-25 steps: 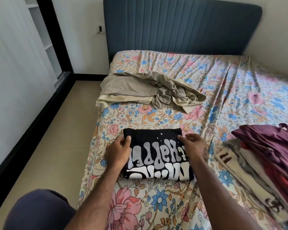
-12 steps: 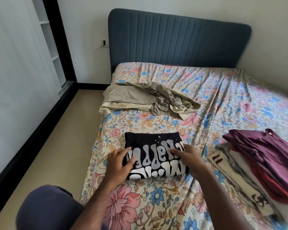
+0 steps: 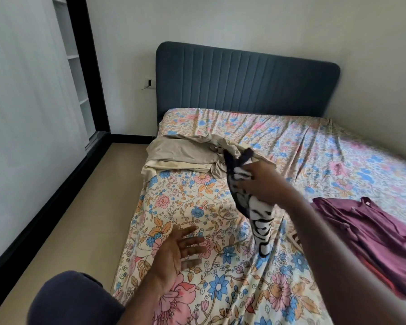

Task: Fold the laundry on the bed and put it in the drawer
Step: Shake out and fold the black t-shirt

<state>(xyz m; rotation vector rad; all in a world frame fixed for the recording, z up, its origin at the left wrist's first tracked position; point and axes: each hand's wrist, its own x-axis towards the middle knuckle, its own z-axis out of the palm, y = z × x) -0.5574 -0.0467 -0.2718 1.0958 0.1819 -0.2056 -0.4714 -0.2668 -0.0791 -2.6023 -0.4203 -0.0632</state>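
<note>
My right hand [image 3: 266,181] grips the folded black T-shirt with white lettering [image 3: 258,214] and holds it in the air above the bed [image 3: 197,216], its lower end hanging down. My left hand [image 3: 174,252] hovers open, palm up, over the floral sheet near the bed's left edge and holds nothing. A crumpled beige garment [image 3: 185,153] lies further up the bed. A stack of folded clothes with a maroon top [image 3: 370,233] sits on the bed at the right.
The blue padded headboard [image 3: 246,78] stands against the back wall. A strip of beige floor [image 3: 68,219] runs along the bed's left side, bounded by a white wardrobe front [image 3: 26,102] with a black frame. My knee [image 3: 73,301] shows at the bottom left.
The black T-shirt lay flat on the bed under both hands; now my right hand has lifted it off and swung it right. My left hand has let go and opened.
</note>
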